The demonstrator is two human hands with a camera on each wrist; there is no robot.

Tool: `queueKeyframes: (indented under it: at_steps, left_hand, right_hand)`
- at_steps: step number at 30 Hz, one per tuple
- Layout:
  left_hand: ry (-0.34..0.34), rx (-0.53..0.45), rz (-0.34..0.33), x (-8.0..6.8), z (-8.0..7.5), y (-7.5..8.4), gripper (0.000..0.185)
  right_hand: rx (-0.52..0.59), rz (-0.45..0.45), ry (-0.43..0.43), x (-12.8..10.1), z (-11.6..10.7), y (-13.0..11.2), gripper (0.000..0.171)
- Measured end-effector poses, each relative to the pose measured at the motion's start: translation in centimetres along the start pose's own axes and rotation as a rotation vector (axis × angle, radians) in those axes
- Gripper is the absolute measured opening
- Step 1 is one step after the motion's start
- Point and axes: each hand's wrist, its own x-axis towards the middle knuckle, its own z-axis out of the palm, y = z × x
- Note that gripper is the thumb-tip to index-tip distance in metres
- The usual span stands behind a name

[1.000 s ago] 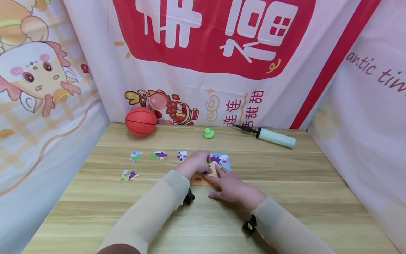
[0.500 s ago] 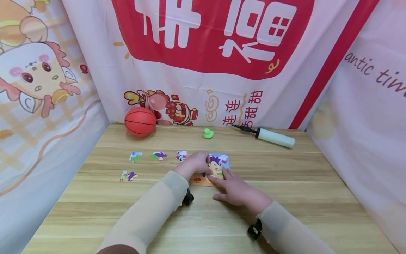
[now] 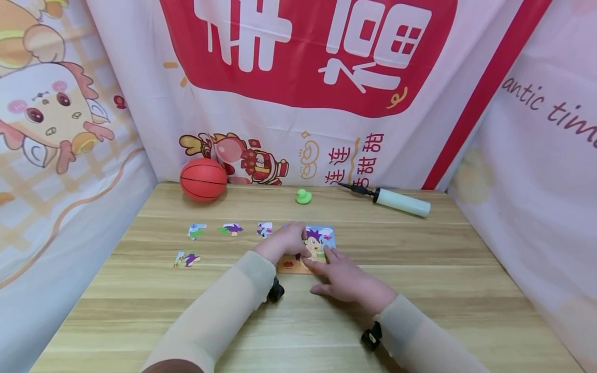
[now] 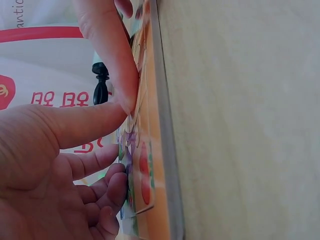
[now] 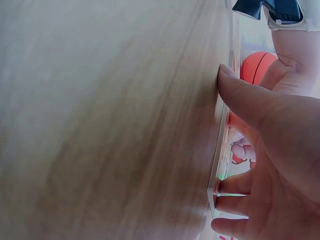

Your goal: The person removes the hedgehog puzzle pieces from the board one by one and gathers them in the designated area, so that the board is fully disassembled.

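Note:
A colourful jigsaw puzzle [image 3: 288, 269] lies flat on the table, showing a purple-spined hedgehog on blue and orange. Over its left part rests my left hand [image 3: 290, 239], its thumb and fingertips down at the picture. In the left wrist view, the thumb of my left hand [image 4: 30, 145] is straight and meets a finger of the right hand [image 4: 112, 60] at the puzzle's surface. My right hand [image 3: 344, 277] spreads its fingers over the puzzle's lower right edge. The right wrist view shows the fingertips of my right hand [image 5: 272, 160] along the board's edge [image 5: 218, 160].
Several loose puzzle pieces lie to the left, among them one with purple spines [image 3: 231, 229] and one at the front [image 3: 187, 259]. Along the back stand a red ball [image 3: 203, 180], a green toy duck [image 3: 303, 197] and a hand pump [image 3: 401, 202]. Printed cloth walls surround the table.
My right hand has shifted a little to the right and towards me, uncovering the hedgehog's face on the puzzle. My left hand stays almost where it was.

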Motion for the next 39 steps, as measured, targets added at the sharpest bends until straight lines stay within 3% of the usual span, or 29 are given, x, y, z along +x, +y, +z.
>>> queueKeyframes:
  at_steps: [39]
  left_hand:
    - [-0.032,-0.058,-0.02,0.56,0.05,-0.19,0.043]
  right_hand:
    - [0.01,0.027,-0.013,0.38,-0.01,0.11,0.065]
